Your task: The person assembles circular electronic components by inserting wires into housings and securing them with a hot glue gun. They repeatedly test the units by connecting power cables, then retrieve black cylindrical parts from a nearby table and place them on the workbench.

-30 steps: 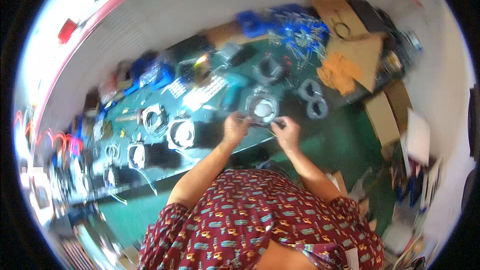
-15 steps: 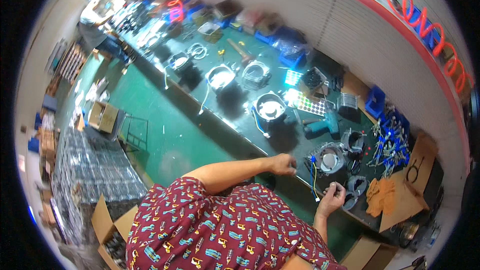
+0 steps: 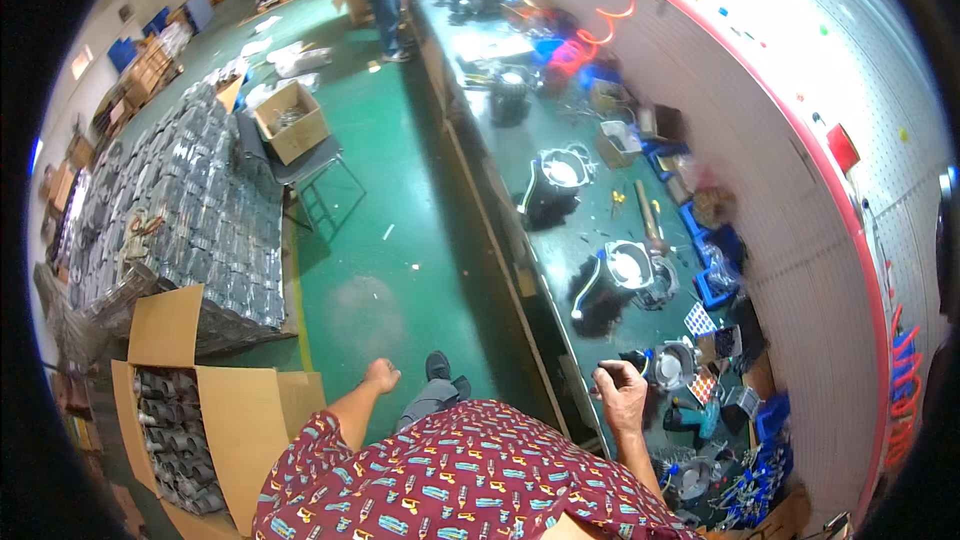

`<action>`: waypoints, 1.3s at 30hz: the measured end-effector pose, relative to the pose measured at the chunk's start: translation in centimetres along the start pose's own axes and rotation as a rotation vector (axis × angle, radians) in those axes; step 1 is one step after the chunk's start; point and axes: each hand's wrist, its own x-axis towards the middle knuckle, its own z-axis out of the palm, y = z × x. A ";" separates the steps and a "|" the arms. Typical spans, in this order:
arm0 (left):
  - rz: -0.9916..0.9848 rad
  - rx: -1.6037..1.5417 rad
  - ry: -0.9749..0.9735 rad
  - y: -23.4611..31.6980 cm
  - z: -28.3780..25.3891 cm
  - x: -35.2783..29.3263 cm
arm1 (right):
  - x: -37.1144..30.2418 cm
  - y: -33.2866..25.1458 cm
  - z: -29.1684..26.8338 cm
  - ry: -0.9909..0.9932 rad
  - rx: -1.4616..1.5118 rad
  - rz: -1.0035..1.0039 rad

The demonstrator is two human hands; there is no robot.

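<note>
My left hand (image 3: pixel 381 376) hangs over the green floor at my side. Its fingers are curled in, and nothing shows in them. My right hand (image 3: pixel 622 393) hovers by the bench's front edge, fingers loosely bent and thumb apart, with no object seen in it. Nearest to it on the dark bench (image 3: pixel 590 270) is a round grey metal housing (image 3: pixel 673 366) with a pale centre; hand and housing look apart. Farther along stand two similar housings, one (image 3: pixel 628 266) with a white-ended cable (image 3: pixel 578 300) over the edge, the other (image 3: pixel 564 169) beyond it.
A teal power tool (image 3: pixel 695 419), a hammer (image 3: pixel 650 220) and blue bins (image 3: pixel 715 285) lie along the bench. On my left are an open carton of grey parts (image 3: pixel 180 430) and stacked grey parts (image 3: pixel 210 210). A box (image 3: pixel 291 120) sits on a chair; another person (image 3: pixel 376 0) stands far off.
My view and body have turned left along the bench. My left hand has swung from the bench edge to over the floor. My right hand is now beside a different part of the bench.
</note>
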 end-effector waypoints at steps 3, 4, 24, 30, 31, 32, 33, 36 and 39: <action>-0.130 -0.212 0.006 -3.6 -3.2 -0.4 | 3.4 -2.4 6.2 -0.005 -0.185 -0.041; -0.195 -0.292 -0.043 -2.7 -4.9 -1.8 | 4.5 -2.5 7.5 0.004 -0.260 -0.040; -0.013 -0.601 0.153 7.7 -30.9 22.1 | 44.0 -17.4 42.8 -0.568 -0.152 -0.206; -0.177 -0.842 0.530 6.3 -38.4 28.7 | 56.0 -26.7 58.1 -0.899 -0.219 -0.398; -0.179 -0.891 0.645 6.4 -39.4 30.3 | 57.7 -26.5 60.7 -0.937 -0.204 -0.417; -0.176 -0.791 0.732 7.2 -40.7 31.6 | 59.5 -26.3 63.5 -0.970 -0.192 -0.441; -0.172 -0.687 0.817 7.7 -41.8 32.2 | 61.3 -26.5 65.8 -1.022 -0.175 -0.569; -0.143 -0.594 0.915 9.9 -47.3 35.3 | 66.1 -25.3 72.5 -1.112 -0.338 -0.472; -0.150 -0.561 0.917 10.9 -55.0 42.0 | 71.8 -23.9 77.2 -1.095 -0.486 -0.473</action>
